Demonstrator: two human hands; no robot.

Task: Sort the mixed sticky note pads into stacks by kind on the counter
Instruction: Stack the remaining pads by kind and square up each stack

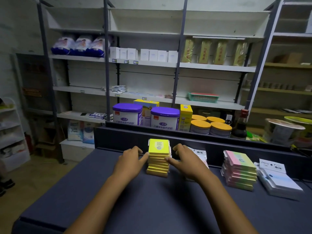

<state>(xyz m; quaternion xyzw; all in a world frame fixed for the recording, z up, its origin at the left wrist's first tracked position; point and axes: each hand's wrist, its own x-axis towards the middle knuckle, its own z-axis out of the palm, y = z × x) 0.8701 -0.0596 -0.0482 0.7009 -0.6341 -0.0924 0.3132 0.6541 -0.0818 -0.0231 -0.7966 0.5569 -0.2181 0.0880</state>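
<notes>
the stack of yellow pads [158, 157] stood in the middle of the dark counter [101, 191], near its far rail. the left hand [130, 162] and right hand [184, 162] flanked it, fingers straight, thumbs touching its sides. to the right stood a pastel pad stack [239, 169], then a white pad stack [278, 181]; more white pads [200, 152] lay behind the right hand. on a far shelf a green basket [202, 97] held something red, too blurred to tell.

"2207" on top yellow pad [158, 146] — other pad and tin labels too blurred to read
</notes>
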